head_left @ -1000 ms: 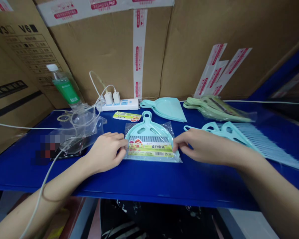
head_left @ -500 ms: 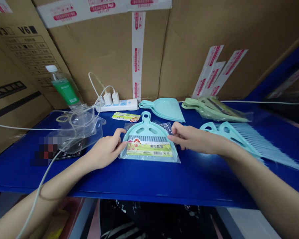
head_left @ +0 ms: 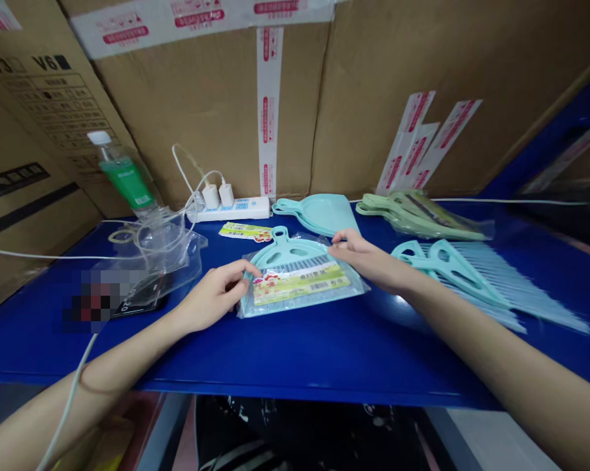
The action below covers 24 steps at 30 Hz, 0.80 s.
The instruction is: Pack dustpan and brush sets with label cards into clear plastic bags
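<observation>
A light-blue dustpan and brush set [head_left: 295, 278] in a clear plastic bag lies on the blue table, slightly turned, its loop handle pointing away from me. A printed paper card with a mushroom picture shows through the bag, in front of the brush bristles. My left hand [head_left: 216, 294] is closed on the set's left edge, index finger over the plastic. At the upper right edge, my right hand [head_left: 366, 258] pinches the bag between thumb and bent fingers. Just behind it rests a bare light-blue dustpan [head_left: 324, 212]. Light-blue brushes [head_left: 464, 278] lie to the right.
Green dustpans in a bag [head_left: 417, 216] lie at the back right. A loose card [head_left: 246, 231], a power strip [head_left: 243, 209], a leaning bottle [head_left: 128, 180], crumpled plastic [head_left: 177, 252] and a phone [head_left: 142, 297] are to the left. Cardboard boxes [head_left: 216, 118] wall the back.
The bagged set has turned counter-clockwise, its right side swinging away from me and its handle shifting left. My right hand has moved slightly away from me with that edge.
</observation>
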{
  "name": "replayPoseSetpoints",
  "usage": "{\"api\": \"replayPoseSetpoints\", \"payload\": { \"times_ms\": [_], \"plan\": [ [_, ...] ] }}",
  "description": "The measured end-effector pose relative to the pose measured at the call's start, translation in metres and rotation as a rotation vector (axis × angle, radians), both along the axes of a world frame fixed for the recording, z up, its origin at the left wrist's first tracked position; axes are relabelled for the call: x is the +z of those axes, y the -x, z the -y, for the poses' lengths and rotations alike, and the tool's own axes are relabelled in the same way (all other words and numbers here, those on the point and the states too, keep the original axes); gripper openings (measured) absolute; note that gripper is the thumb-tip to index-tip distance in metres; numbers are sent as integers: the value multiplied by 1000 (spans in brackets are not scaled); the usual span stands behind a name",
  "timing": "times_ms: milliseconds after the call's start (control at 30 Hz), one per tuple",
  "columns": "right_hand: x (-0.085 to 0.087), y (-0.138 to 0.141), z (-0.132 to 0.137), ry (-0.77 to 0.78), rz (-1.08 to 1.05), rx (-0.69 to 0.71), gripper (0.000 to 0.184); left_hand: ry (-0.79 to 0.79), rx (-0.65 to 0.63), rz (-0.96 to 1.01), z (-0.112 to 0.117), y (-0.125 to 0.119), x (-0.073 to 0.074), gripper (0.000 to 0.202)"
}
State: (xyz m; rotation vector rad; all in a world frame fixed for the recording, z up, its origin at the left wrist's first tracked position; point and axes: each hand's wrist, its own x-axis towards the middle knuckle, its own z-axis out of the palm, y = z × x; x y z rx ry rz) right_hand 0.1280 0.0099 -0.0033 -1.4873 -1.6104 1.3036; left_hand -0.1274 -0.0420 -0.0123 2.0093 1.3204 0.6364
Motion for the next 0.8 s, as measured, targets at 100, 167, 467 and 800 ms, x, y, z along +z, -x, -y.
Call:
{"api": "replayPoseSetpoints", "payload": {
  "times_ms": [100,167,467,800],
  "plan": [
    [5,4,0,165,-255,-145,21,-15,87,169,1,-3,2,17],
    [7,6,1,170,-438,-178,22,-73,150,238,0,-3,4,13],
    [-14,25,16,97,-785,40,45,-349,214,156,5,-6,7,14],
    [-15,24,18,43,-816,145,44,-306,-268,-131,21,-14,4,25]
  ]
}}
